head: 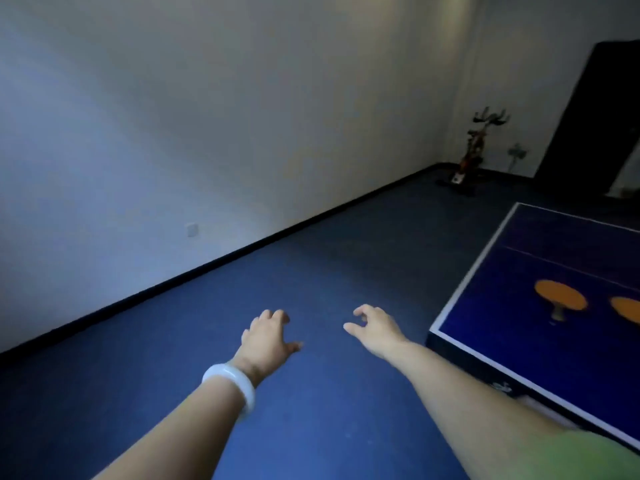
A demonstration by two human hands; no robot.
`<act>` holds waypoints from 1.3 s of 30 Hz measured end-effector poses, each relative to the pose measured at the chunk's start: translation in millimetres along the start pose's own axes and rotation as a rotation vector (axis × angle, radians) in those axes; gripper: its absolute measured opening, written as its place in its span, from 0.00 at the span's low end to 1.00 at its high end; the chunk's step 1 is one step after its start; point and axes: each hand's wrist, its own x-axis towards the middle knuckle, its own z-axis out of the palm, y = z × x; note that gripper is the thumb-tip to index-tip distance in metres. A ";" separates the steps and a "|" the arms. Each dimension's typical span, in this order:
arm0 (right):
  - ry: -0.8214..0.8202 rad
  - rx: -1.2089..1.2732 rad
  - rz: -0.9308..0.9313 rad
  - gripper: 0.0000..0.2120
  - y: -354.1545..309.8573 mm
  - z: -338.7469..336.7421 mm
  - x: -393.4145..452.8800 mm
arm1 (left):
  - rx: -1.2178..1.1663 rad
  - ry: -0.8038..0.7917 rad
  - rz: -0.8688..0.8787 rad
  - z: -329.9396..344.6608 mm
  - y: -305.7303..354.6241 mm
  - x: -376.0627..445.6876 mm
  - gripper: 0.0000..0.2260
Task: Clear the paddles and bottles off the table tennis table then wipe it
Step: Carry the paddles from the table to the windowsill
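Blue floor [311, 271] runs up to a white wall [207, 116]. An exercise bike [471, 157] stands in the far corner, a small fan [517, 153] just beside it, near a dark door [595, 116].

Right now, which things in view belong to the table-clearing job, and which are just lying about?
Job: table tennis table; full paddle; cut-off paddle; left hand and right hand, both empty.
Lying about: exercise bike; wall socket.

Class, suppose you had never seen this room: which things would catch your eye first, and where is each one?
Two bare hands reach out over the blue floor, the left hand with a white bangle on its wrist, the right hand beside it, both holding nothing. At the right, two orange paddles lie on the dark blue table. An exercise bike stands in the far corner.
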 end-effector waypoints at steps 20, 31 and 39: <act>0.502 0.092 0.566 0.22 246.8 -171.5 -115.3 | 0.013 -0.410 0.736 155.4 311.7 49.6 0.25; 0.503 0.145 0.614 0.24 359.8 -244.9 -99.4 | 0.074 -0.484 0.704 246.9 435.9 53.6 0.25; 0.487 0.178 0.675 0.25 432.9 -297.6 -41.4 | 0.103 -0.539 0.741 305.2 518.8 117.4 0.24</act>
